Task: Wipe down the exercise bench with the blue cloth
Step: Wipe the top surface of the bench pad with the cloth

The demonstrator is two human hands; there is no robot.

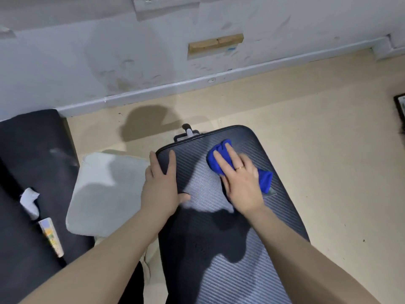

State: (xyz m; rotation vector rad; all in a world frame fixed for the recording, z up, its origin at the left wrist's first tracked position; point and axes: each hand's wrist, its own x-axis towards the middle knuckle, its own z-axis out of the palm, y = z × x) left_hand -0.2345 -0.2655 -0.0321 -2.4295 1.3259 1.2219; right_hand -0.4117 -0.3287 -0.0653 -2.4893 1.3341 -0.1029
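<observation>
A beige floor (pixel 306 128) fills the middle and right of the frame, meeting a scuffed white wall (pixel 87 51) along the top, where a small wooden block (pixel 215 43) is fixed. The bench (pixel 219 249), dark with a ribbed weave, runs from the centre of the frame down to the lower edge. The right hand (pixel 238 181) lies flat, fingers straight, pressing the cloth (pixel 221 157) against the bench top just right of centre; blue folds show past the fingertips and beside the wrist. A ring (pixel 239 168) sits on one finger. The left hand (pixel 161 183) rests open on the bench's left edge, fingers straight along the side, thumb on top. A pale cushion (pixel 103 194) lies left of the bench. At the far left a black mat (pixel 32 150) carries a white rag (pixel 29 202) and a small printed tube (pixel 51 236).
</observation>
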